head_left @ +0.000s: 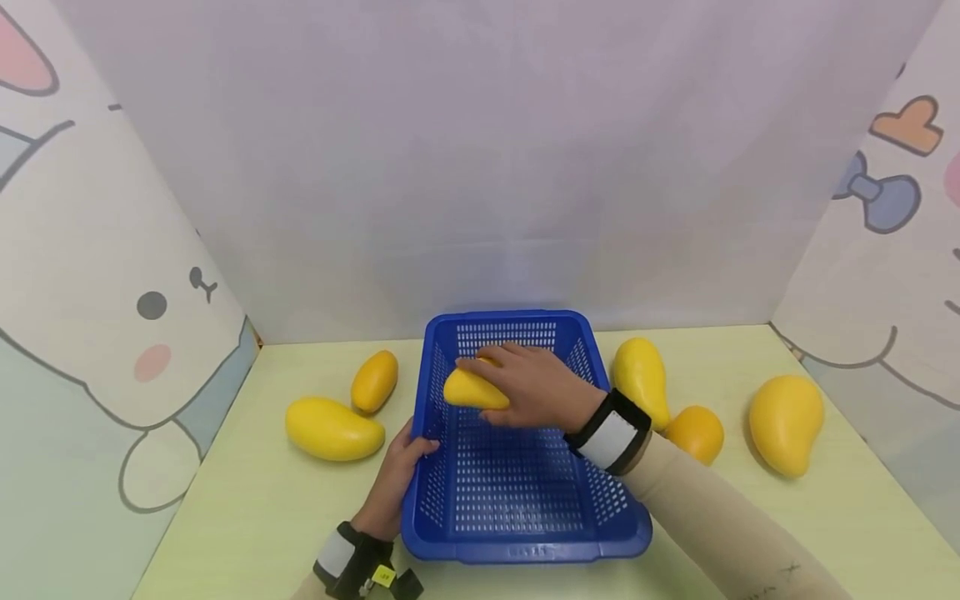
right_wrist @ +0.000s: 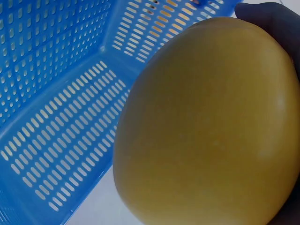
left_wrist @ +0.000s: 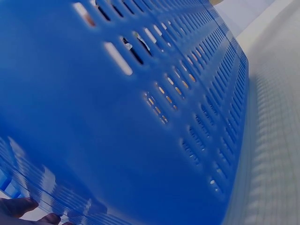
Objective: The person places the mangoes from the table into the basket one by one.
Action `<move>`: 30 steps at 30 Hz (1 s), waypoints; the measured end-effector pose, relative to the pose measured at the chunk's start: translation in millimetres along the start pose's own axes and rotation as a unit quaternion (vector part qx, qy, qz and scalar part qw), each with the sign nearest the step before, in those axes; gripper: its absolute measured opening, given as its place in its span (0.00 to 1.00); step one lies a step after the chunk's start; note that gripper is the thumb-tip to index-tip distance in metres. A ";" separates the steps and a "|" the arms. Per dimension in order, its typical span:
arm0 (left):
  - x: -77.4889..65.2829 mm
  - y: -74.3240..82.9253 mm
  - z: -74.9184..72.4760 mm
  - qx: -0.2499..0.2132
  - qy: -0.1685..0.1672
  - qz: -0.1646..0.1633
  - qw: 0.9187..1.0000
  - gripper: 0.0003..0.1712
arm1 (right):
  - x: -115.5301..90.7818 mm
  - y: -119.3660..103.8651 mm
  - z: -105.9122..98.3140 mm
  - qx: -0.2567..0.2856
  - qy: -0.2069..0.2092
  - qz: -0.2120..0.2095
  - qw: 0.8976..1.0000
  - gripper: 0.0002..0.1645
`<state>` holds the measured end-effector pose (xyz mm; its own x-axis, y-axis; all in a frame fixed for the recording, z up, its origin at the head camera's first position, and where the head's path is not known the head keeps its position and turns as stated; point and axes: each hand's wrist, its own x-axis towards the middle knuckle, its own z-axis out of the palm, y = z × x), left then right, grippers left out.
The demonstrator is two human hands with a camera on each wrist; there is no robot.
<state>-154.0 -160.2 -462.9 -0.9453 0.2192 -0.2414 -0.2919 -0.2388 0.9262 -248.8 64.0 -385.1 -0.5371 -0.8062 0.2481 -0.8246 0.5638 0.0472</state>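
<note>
Yellow mango point(head_left: 467, 390) held above the blue basket point(head_left: 517, 552)

From my end I see the right hand point(head_left: 528, 383) near the centre of the frame, its fingers wrapped over the mango, with the fruit hanging inside the line of the basket's rim. The left hand point(head_left: 397, 479) grips the left rim, thumb hooked over the edge; I judge that enough to steady the basket on the table point(head_left: 247, 517).

To do this well, I'd want the mango low, close to the mesh floor, before any finger loosens: its smooth, rounded skin looks likely to roll or bounce. Laying it on its long side would be kindest, with the wrist strap point(head_left: 611, 432) clear of the right wall and the left hand's hold firm.

Some things I can't read. The right hand covers the mango's right end, and the sleeve point(head_left: 712, 521) hides part of the right rim; whether it also clips the edge of the orange fruit point(head_left: 697, 429) I can't tell. In the right wrist view the mango fills so much that its gap to the floor is lost. The left wrist view is mostly outer wall, with dark fingertips point(left_wrist: 19, 205) cut off at lower left and orange patches behind the slots that I can't identify
</note>
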 end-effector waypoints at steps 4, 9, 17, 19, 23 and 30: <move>0.5 -0.5 -0.9 0.001 -0.003 0.001 1.000 0.36 | 2.5 1.6 -0.5 -0.004 -0.011 0.008 1.000 0.44; 1.2 1.1 -1.4 0.005 -0.001 0.000 1.000 0.35 | 9.6 1.4 -4.6 -0.010 -0.015 0.010 1.000 0.44; 0.2 0.2 -2.6 0.000 -0.008 -0.004 1.000 0.35 | 19.0 3.0 -5.1 -0.003 -0.023 0.009 1.000 0.43; 0.5 -0.3 -2.6 0.000 -0.010 -0.002 1.000 0.35 | 21.3 4.0 -4.0 -0.001 -0.026 0.010 1.000 0.43; 1.1 -0.5 -2.7 -0.003 -0.013 0.002 1.000 0.35 | 26.1 5.7 -1.9 0.001 -0.031 0.016 0.999 0.43; 1.6 -0.5 -1.7 -0.003 -0.010 -0.001 1.000 0.35 | 32.5 8.8 4.1 0.010 -0.044 0.023 0.999 0.43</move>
<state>-155.6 -161.3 -464.2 -0.9415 0.2385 -0.2381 -0.2955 -0.2446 0.9235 -274.3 42.0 -380.6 -0.5871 -0.7928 0.1639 -0.8017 0.5975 0.0185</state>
